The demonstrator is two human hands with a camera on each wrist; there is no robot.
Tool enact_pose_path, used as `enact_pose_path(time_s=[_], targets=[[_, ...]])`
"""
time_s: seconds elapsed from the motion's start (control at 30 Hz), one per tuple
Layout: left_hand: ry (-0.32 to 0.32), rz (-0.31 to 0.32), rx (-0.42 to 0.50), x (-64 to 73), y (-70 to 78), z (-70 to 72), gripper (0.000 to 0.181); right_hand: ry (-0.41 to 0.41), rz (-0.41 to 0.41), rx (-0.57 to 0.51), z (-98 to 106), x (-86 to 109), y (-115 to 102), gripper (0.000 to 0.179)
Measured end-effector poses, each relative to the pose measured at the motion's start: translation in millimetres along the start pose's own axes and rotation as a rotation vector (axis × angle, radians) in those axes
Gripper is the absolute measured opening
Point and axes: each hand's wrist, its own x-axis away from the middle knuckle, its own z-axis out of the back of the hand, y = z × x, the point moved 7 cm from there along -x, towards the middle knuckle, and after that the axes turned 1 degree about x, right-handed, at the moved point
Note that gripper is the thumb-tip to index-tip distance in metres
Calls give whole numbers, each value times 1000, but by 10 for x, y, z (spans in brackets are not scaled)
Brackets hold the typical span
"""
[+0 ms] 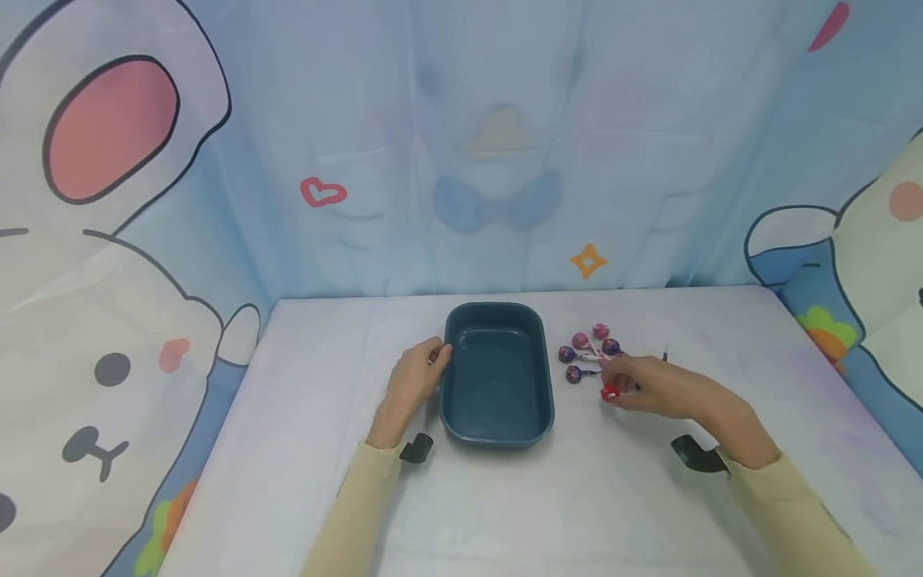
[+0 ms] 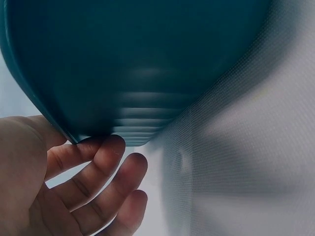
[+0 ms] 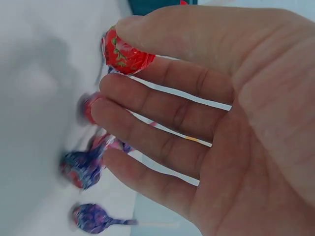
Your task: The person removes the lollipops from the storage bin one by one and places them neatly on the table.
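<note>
A dark teal rectangular tray [image 1: 497, 385] with rounded corners stands on the table, and nothing shows inside it. At its left side my left hand [image 1: 407, 385] grips the rim, the thumb over the edge and the index finger against the outer wall [image 2: 123, 59]. To the right of the tray, my right hand [image 1: 671, 390] pinches a red-wrapped lollipop [image 3: 127, 51] between thumb and index finger; its stick is hidden. Several purple and pink lollipops [image 1: 573, 374] lie close together beside and beyond that hand. A purple lollipop [image 3: 92, 218] with a white stick shows below the little finger.
A white cloth covers the table [image 1: 324, 353]. Behind it hangs a light blue curtain [image 1: 404, 248] with cartoon prints, which also runs along both sides. Black wrist mounts [image 1: 698, 454] hang below the cuffs of the pale yellow sleeves [image 1: 360, 513].
</note>
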Motion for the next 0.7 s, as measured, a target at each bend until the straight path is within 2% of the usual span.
enact_pose_path(time_s=[0.27, 0.53, 0.7], targets=[[12, -17, 9, 11, 3, 1, 30, -27, -112, -11, -130, 15, 177, 35], [8, -8, 10, 12, 1, -7, 29, -21, -103, 10, -222, -29, 238, 23], [7, -11, 6, 11, -1, -13, 30, -21, -103, 12, -253, -33, 255, 21]])
